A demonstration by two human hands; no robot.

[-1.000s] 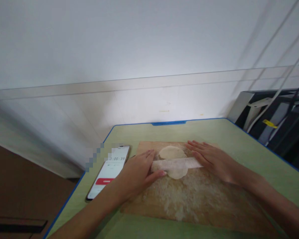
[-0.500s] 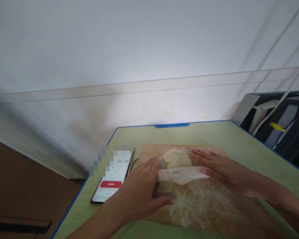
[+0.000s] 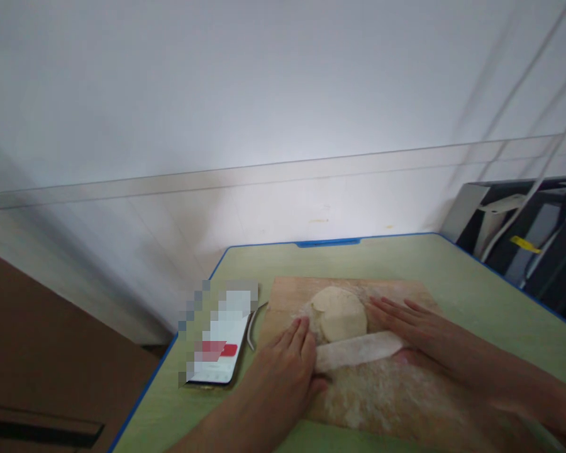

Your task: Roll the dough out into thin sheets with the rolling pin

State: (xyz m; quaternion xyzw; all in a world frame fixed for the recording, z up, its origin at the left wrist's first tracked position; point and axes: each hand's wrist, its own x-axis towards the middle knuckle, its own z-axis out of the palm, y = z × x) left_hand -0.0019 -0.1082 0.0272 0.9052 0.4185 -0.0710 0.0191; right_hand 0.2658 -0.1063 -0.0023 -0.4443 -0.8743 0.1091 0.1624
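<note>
A white, flour-dusted rolling pin [image 3: 358,352] lies across a floured wooden board [image 3: 382,409]. My left hand [image 3: 285,365] is on the pin's left end, fingers held together and pointing forward, thumb low beside it. At the other end, my right hand [image 3: 419,333] presses on the pin with its fingers reaching past it and its thumb behind. Just beyond the pin is a flat, roundish sheet of dough [image 3: 342,313], its left edge slightly notched. Both palms hide the pin's ends.
A phone [image 3: 221,340], partly pixelated, lies left of the board. A thin curved metal piece [image 3: 251,330] rests between them. The green table [image 3: 259,264] has a blue edge and meets a white wall [image 3: 273,207]. Dark equipment with cables [image 3: 538,220] stands at the right.
Both hands have drawn the rolling pin nearer to me, off the dough's near part. More of the dough now shows. My left thumb has moved in closer to the pin.
</note>
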